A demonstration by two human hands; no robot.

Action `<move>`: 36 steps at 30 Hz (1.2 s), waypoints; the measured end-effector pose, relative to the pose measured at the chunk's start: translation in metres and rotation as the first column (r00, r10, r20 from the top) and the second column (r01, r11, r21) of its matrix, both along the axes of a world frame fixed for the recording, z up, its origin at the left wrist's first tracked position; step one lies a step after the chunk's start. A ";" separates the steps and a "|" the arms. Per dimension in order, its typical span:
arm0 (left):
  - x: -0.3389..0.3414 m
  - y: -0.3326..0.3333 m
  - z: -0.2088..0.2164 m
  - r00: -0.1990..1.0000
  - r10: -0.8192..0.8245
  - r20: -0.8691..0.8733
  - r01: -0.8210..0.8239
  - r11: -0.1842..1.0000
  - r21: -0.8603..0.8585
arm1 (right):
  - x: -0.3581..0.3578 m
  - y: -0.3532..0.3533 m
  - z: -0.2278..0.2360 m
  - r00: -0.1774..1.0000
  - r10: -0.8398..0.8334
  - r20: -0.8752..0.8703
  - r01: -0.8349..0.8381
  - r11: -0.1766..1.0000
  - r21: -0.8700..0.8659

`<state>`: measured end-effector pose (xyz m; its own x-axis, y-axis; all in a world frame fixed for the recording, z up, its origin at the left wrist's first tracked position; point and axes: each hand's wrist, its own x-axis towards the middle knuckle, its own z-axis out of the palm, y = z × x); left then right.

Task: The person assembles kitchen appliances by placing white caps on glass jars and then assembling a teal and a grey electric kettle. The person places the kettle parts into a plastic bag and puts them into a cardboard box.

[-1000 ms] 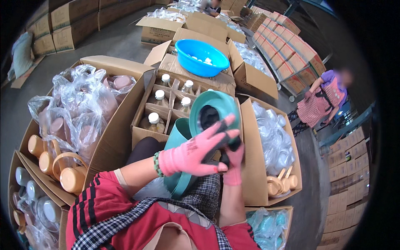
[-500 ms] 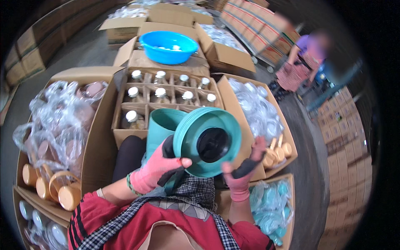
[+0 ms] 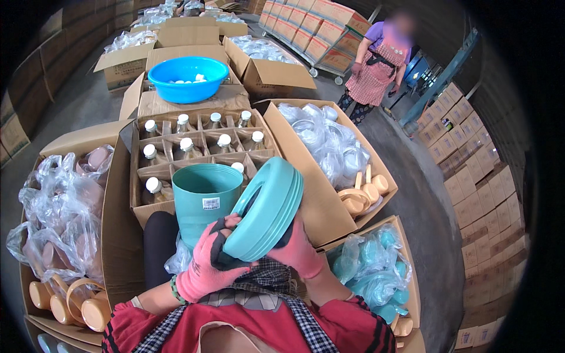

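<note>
The tall teal tub [image 3: 200, 216] stands open and roughly upright at your lap, with neither hand seeming to hold it, so a bump from your wrist or knee could tip it. Next to it, the ridged teal piece [image 3: 272, 213] hangs tilted; gloved fingers losing its rim could drop it, or a swing could knock the tub. Your left hand [image 3: 205, 263] pinches its lower left edge; your right hand [image 3: 301, 253] sits behind its right side, and I cannot tell how those hidden fingers close.

The left carton [image 3: 120, 223], full of bagged pink goods, hems in that side. Straight ahead, the divided carton [image 3: 148, 213] blocks your knees. The right carton [image 3: 315, 217] and a smaller carton [image 3: 410, 276] crowd your right forearm. Beyond sits a blue basin [image 3: 188, 93], then, smaller, capped bottles [image 3: 186, 147] in the dividers.
</note>
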<state>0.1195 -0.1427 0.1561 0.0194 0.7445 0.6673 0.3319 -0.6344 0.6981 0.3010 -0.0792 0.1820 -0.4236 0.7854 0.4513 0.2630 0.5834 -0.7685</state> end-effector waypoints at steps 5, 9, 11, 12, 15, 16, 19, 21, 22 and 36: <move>0.000 0.003 0.002 0.998 -0.034 -0.047 0.036 0.999 0.040 | 0.013 0.016 -0.021 0.967 0.012 -0.254 -0.075 0.967 -0.242; 0.006 0.009 -0.001 0.991 -0.122 0.056 0.117 0.990 0.073 | 0.017 0.018 -0.050 0.999 -0.028 -0.043 0.020 0.980 -0.197; 0.004 0.006 0.004 0.992 -0.120 -0.028 0.122 0.988 0.094 | 0.016 0.018 -0.056 0.988 -0.059 -0.145 0.011 0.950 -0.312; -0.001 0.004 0.006 0.986 -0.101 -0.132 0.117 0.986 0.119 | 0.013 0.020 -0.056 0.998 -0.020 -0.061 0.010 0.987 -0.160; -0.005 0.005 0.007 0.982 -0.107 -0.156 0.129 0.982 0.140 | 0.010 0.024 -0.047 0.975 -0.012 0.221 -0.056 0.952 0.301; -0.004 0.006 0.006 0.983 -0.114 -0.146 0.134 0.982 0.136 | 0.012 0.023 -0.042 0.946 -0.054 0.321 -0.099 0.892 0.441; -0.003 0.006 0.003 0.985 -0.118 -0.128 0.135 0.982 0.135 | 0.006 0.018 -0.050 0.981 -0.041 0.190 -0.034 0.926 0.377; -0.003 0.004 0.004 0.986 -0.091 -0.139 0.104 0.990 0.092 | -0.001 0.021 -0.065 0.973 0.053 -0.223 -0.049 0.998 0.027; -0.004 0.003 0.005 0.985 -0.091 -0.147 0.105 0.991 0.089 | -0.004 0.021 -0.068 0.959 0.048 -0.279 -0.060 0.998 -0.034; -0.005 0.002 0.006 0.976 -0.084 -0.201 0.124 0.973 0.194 | 0.007 0.009 -0.057 0.970 0.020 -0.244 -0.051 0.991 -0.123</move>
